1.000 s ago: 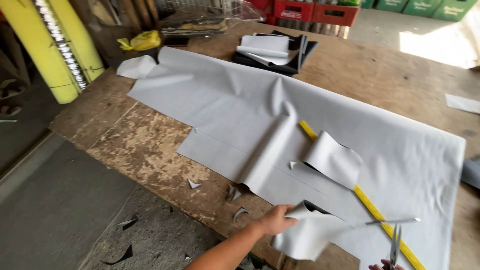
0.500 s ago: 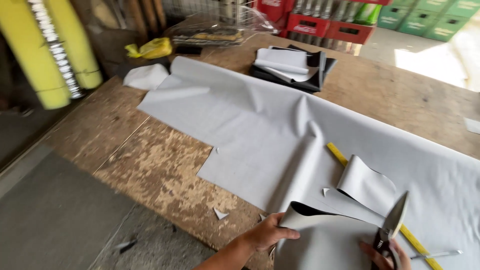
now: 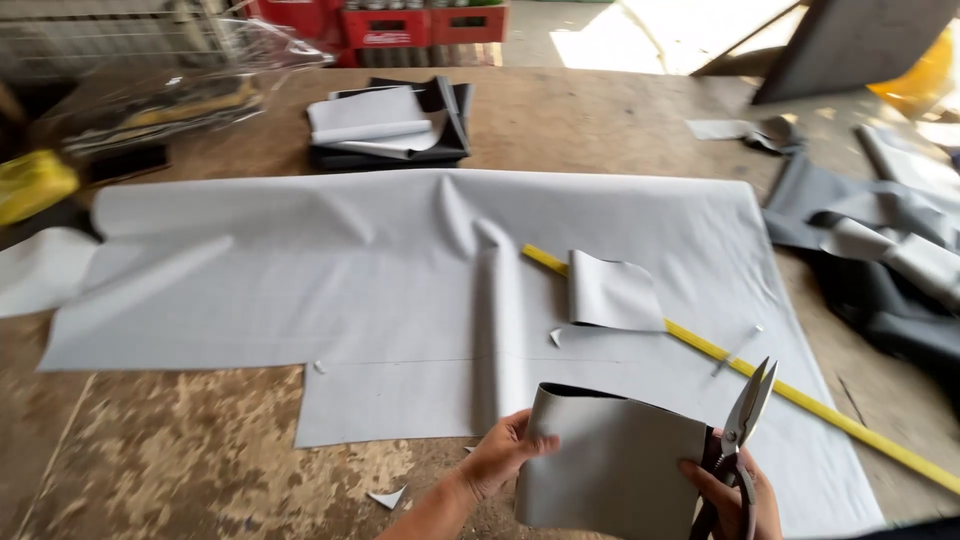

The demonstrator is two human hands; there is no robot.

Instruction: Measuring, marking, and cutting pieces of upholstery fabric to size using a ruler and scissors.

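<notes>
My left hand [image 3: 500,455] pinches the left edge of a cut grey sheet piece [image 3: 610,465] held up above the table's near edge. My right hand [image 3: 735,495] grips the piece's right edge and also holds a pair of black-handled scissors [image 3: 745,420], blades pointing up and slightly apart. Beneath lies a large grey sheet [image 3: 330,270] spread over the wooden table [image 3: 160,450], with a raised fold [image 3: 497,310] down its middle. A yellow ruler [image 3: 800,400] runs diagonally across the sheet's right part. A curled grey flap [image 3: 612,292] stands beside the ruler.
A stack of folded grey and black pieces [image 3: 385,125] sits at the table's far middle. Crumpled dark and grey material [image 3: 880,240] lies at the right. A plastic-wrapped bundle [image 3: 150,95] and a yellow object [image 3: 35,185] are at the far left. Small scraps [image 3: 388,497] dot the near edge. Red crates [image 3: 420,20] stand behind.
The view has swung right and centred on the sheet. The cut piece has come up off the table into both hands, and the scissors now point upward beside it.
</notes>
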